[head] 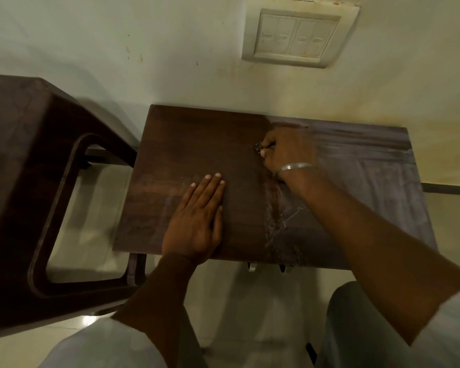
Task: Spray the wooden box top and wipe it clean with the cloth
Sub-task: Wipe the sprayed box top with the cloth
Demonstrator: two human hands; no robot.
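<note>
- Wooden box top [197,144] is lying flat, its long axis running left to right across the view, its far long edge sitting against the wall [91,49]. The top is covering the box; contents cannot be seen.
- Right part of the top is showing a greyish streaked film [369,168]; left part is showing dark, plain brown.
- Left hand [197,221] is resting palm down near the front edge of the top, fingers straight and together, holding nothing.
- Right hand [287,150] is pressing down near the middle of the top, toward the far edge, at the boundary of the film. Its fingers are curling round the cloth [257,149], of which only a small dark patterned bit is showing.
- A metal bangle [295,167] is sitting on the right wrist.
- A dark stool [24,155] is standing just left of the box.
- A four-rocker switch plate [298,37] is hanging on the wall above; its markings are too small to read.
</note>
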